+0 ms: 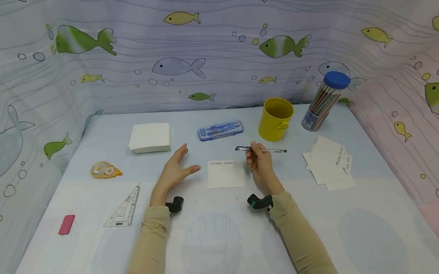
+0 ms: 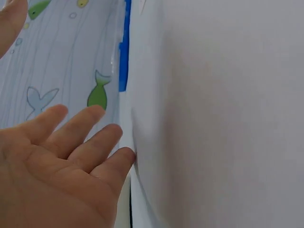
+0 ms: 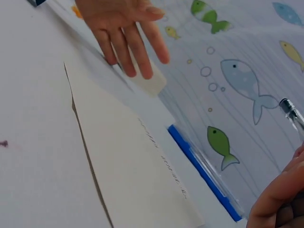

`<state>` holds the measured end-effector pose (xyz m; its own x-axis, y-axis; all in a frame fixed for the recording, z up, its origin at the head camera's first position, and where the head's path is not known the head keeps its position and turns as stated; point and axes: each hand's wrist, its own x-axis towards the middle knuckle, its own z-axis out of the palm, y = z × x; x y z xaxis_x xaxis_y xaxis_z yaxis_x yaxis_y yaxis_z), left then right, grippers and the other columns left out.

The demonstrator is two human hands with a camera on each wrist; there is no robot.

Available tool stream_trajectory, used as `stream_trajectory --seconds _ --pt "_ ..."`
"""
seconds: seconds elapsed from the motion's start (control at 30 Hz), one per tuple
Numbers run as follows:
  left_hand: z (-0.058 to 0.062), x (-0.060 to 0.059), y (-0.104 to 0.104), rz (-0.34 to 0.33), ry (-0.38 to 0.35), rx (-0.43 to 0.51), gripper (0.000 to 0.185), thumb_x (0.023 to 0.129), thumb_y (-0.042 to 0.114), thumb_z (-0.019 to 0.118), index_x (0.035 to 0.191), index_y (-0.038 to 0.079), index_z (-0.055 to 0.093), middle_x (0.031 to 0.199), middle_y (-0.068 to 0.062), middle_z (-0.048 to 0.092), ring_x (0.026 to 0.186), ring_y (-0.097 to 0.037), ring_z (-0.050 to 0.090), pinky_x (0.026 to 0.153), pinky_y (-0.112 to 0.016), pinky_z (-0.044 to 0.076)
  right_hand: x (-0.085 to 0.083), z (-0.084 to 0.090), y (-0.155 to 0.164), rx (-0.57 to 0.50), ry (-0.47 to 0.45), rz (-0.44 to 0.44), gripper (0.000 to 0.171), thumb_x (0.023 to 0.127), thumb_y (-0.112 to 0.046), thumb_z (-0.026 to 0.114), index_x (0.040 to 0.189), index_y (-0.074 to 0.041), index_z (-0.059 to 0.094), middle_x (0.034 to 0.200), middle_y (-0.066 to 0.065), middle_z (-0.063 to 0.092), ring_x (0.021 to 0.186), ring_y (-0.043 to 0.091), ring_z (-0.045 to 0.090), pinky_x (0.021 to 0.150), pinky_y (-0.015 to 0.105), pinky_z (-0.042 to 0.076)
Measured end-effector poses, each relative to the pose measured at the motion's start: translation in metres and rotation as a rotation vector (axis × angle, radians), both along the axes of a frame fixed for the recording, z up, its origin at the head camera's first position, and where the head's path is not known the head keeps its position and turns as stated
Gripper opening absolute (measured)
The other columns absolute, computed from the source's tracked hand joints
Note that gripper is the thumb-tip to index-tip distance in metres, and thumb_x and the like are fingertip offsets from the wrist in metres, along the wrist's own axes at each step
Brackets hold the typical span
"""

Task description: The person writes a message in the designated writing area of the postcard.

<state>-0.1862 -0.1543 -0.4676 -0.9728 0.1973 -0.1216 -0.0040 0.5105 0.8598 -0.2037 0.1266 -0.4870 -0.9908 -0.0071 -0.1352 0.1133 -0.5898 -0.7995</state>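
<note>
A white card (image 1: 226, 176) with a line of handwriting along its far edge lies on the table between the two hands. My right hand (image 1: 261, 164) grips a clear pen (image 1: 276, 150) held nearly level above the table, just right of the card. To the card's left is my left hand (image 1: 175, 171), its fingers extended and thumb apart, holding nothing. In the left wrist view the left hand's fingers (image 2: 88, 135) are spread, the little finger close to the table surface. The right wrist view shows the handwriting on the card (image 3: 128, 161) and the pen's end (image 3: 289, 110).
A stack of blank cards (image 1: 150, 137), a blue case (image 1: 220, 130), a yellow cup (image 1: 275, 119) and a pencil jar (image 1: 325, 101) stand along the back. Written cards (image 1: 329, 161) lie right. Correction tape (image 1: 105, 170), a set square (image 1: 125, 209) and an eraser (image 1: 67, 225) lie left.
</note>
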Motion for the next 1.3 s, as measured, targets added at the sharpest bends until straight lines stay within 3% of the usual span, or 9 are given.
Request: stream_trajectory --seconds 0.3,0.5,0.67,0.8,0.93,1.1,1.17,1.3 --pt "-0.003 0.005 -0.006 -0.035 -0.031 -0.111 0.099 0.083 0.047 0.073 0.156 0.012 0.016 0.162 -0.016 0.018 0.149 -0.038 0.015 0.121 -0.054 0.017 0.001 -0.001 0.014 0.028 -0.042 -0.033 0.029 0.101 -0.028 0.051 0.076 -0.014 0.051 0.064 -0.002 0.060 0.046 0.005 0.047 0.043 0.013 0.039" --pt "-0.005 0.005 -0.007 -0.117 -0.080 -0.213 0.101 0.084 0.049 0.071 0.156 0.007 0.014 0.162 -0.022 0.005 0.147 -0.049 0.003 0.119 -0.061 0.010 0.002 -0.005 0.027 0.078 -0.059 -0.038 0.025 0.100 -0.032 0.052 0.084 -0.014 0.051 0.065 -0.002 0.061 0.048 0.006 0.049 0.042 0.013 0.040" --pt "-0.010 0.005 -0.007 -0.201 -0.033 -0.285 0.101 0.084 0.039 0.074 0.153 -0.004 0.015 0.160 -0.027 0.004 0.148 -0.048 -0.002 0.120 -0.060 0.004 0.006 -0.008 0.041 0.182 -0.041 -0.028 0.020 0.101 -0.033 0.051 0.099 -0.014 0.057 0.072 -0.004 0.066 0.051 0.006 0.050 0.045 0.014 0.043" --pt "-0.012 0.005 -0.007 -0.231 0.017 -0.349 0.103 0.082 0.036 0.076 0.151 -0.010 0.015 0.159 -0.031 0.004 0.148 -0.047 -0.001 0.121 -0.058 0.003 0.009 -0.009 0.052 0.268 -0.010 -0.015 0.025 0.098 -0.035 0.055 0.111 -0.014 0.059 0.081 -0.008 0.072 0.052 0.006 0.051 0.048 0.014 0.046" --pt "-0.011 0.005 -0.004 -0.245 0.034 -0.425 0.107 0.080 0.039 0.077 0.150 -0.011 0.014 0.158 -0.031 0.004 0.147 -0.048 0.000 0.120 -0.059 0.004 0.011 -0.012 0.061 0.452 0.029 0.016 0.032 0.099 -0.029 0.055 0.124 -0.008 0.057 0.090 -0.010 0.073 0.055 0.006 0.053 0.050 0.016 0.048" --pt "-0.007 0.007 -0.002 -0.261 0.039 -0.485 0.111 0.078 0.042 0.078 0.150 -0.012 0.013 0.157 -0.033 0.004 0.147 -0.048 0.001 0.120 -0.060 0.006 0.014 -0.014 0.067 0.825 0.141 0.091 0.035 0.100 -0.022 0.055 0.131 -0.006 0.055 0.113 0.011 0.069 0.070 0.007 0.057 0.059 0.017 0.050" --pt "-0.007 0.008 -0.001 -0.261 0.037 -0.503 0.112 0.078 0.043 0.078 0.150 -0.012 0.012 0.158 -0.032 0.003 0.147 -0.048 0.000 0.120 -0.060 0.006 0.015 -0.014 0.068 0.914 0.198 0.102 0.036 0.099 -0.021 0.056 0.132 -0.006 0.055 0.121 0.018 0.065 0.078 0.009 0.058 0.062 0.017 0.050" --pt "-0.007 0.007 0.003 -0.251 0.041 -0.535 0.114 0.077 0.045 0.078 0.150 -0.012 0.011 0.158 -0.032 0.001 0.147 -0.047 0.000 0.120 -0.059 0.006 0.017 -0.014 0.070 1.026 0.327 0.073 0.036 0.098 -0.017 0.058 0.131 -0.004 0.056 0.125 0.019 0.064 0.093 0.018 0.061 0.071 0.019 0.050"
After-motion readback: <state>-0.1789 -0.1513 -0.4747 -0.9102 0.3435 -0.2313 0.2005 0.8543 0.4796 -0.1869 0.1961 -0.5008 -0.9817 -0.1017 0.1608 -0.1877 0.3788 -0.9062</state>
